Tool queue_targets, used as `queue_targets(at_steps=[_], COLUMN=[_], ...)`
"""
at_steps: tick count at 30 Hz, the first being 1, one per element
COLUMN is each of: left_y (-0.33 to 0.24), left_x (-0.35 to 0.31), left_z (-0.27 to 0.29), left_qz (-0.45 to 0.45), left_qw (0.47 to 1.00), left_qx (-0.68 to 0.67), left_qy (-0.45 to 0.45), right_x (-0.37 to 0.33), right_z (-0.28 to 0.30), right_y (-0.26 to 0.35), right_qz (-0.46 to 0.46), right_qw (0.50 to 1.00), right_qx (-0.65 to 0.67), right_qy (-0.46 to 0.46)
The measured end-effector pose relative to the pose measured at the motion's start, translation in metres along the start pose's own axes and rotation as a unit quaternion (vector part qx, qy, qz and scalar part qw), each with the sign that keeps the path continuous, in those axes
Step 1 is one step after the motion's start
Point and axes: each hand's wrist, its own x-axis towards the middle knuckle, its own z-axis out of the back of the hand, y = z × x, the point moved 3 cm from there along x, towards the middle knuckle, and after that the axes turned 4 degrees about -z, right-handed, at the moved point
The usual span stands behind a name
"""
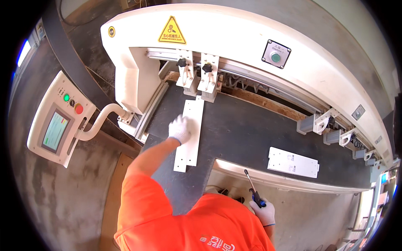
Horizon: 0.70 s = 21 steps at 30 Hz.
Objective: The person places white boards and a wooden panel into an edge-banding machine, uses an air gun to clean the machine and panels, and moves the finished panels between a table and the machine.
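Note:
My left hand (179, 129), in a white knit glove, lies on two long white panels (192, 148) set side by side on the dark machine table. Its fingers point away from me and look spread, slightly blurred. The panels have small holes near their near ends, and their far ends lie close to two white clamp blocks (207, 85). Down by my right side, my gloved right hand (264, 212) is closed round the handle of an air blow gun (257, 198). The gun is black and blue, with a long thin nozzle pointing up and forward.
More white panels (293, 162) with printed labels lie on the table (243, 125) at the right. A white machine beam (234, 33) with a green button (275, 57) arches over the far side. A control panel (60, 121) stands at left. More clamps (320, 122) line the far right.

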Motion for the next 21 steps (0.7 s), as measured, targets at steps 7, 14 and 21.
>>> queue_targets(at_steps=[7, 14, 21], left_y=[-0.05, -0.023, -0.028], left_x=[-0.059, 0.001, 0.037], left_z=[-0.007, -0.004, -0.002], left_qz=[0.126, 0.129, 0.138], left_qw=[0.986, 0.975, 0.962], left_qx=[-0.105, -0.147, -0.171], left_qy=[-0.038, -0.105, -0.161], right_x=[0.006, 0.016, 0.017], right_z=[-0.013, -0.007, -0.019], right_y=[0.001, 0.017, 0.039], right_qz=[-0.017, 0.034, 0.008], right_qw=[0.998, 0.997, 0.998], right_qx=[0.027, -0.07, 0.01], right_qy=[0.051, 0.027, 0.06])
